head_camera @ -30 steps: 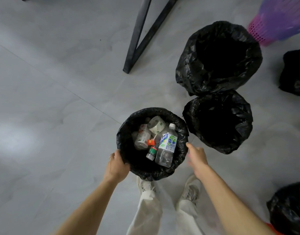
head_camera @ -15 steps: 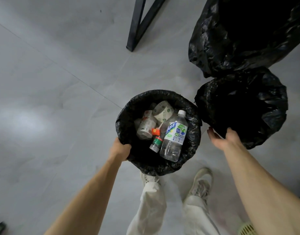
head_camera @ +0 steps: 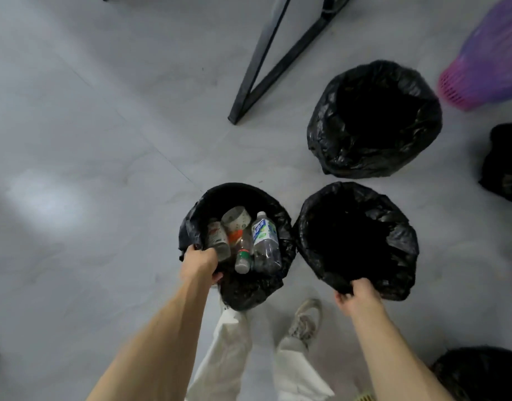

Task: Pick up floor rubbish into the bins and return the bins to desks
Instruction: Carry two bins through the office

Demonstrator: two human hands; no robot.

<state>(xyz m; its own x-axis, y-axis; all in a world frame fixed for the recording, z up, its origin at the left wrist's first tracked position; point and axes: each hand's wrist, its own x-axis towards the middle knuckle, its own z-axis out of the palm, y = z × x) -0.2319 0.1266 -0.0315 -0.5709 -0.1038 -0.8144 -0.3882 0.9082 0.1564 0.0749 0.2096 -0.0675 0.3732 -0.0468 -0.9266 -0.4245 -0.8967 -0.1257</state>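
Observation:
My left hand [head_camera: 199,261] grips the near rim of a small bin lined with a black bag [head_camera: 285,227]. Inside it lie a clear plastic bottle with a blue-green label [head_camera: 264,241], a smaller bottle with a green band [head_camera: 243,256], a paper cup [head_camera: 236,218] and other rubbish. My right hand [head_camera: 357,296] is closed on the near rim of a second black-lined bin [head_camera: 393,235], right beside the first; its inside looks dark. A third black-lined bin [head_camera: 373,120] stands on the floor beyond them.
Black metal desk legs [head_camera: 260,70] meet the grey floor ahead. A pink and purple basket [head_camera: 486,68] sits at the far right. More black bags lie at the right edge [head_camera: 503,163] and bottom right [head_camera: 480,374]. My legs and shoes [head_camera: 304,319] are below the bins.
My right hand has reached over and closed on the second bin's rim. My left hand keeps hold of the first bin, whose bottles have shifted. The view has pulled back.

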